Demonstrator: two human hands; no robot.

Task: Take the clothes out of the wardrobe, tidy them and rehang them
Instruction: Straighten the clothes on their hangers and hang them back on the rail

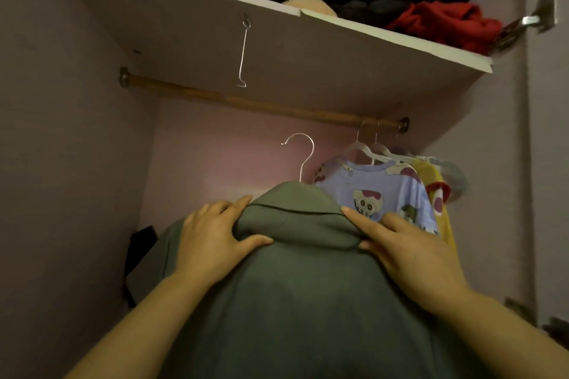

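Far left, low: dark item, half hidden behind cloth, hard to make out. Left hand grips green garment at shoulder, thumb pinching fold. Garment in front of wardrobe opening, lower part cut off by frame edge. Hanger hook sticks up from collar, below rail and not on it; hanger body hidden. Right hand holds other shoulder, thumb tucked under fold. Right, on rail: blue shirt, cartoon print, then yellow garment, mostly hidden.
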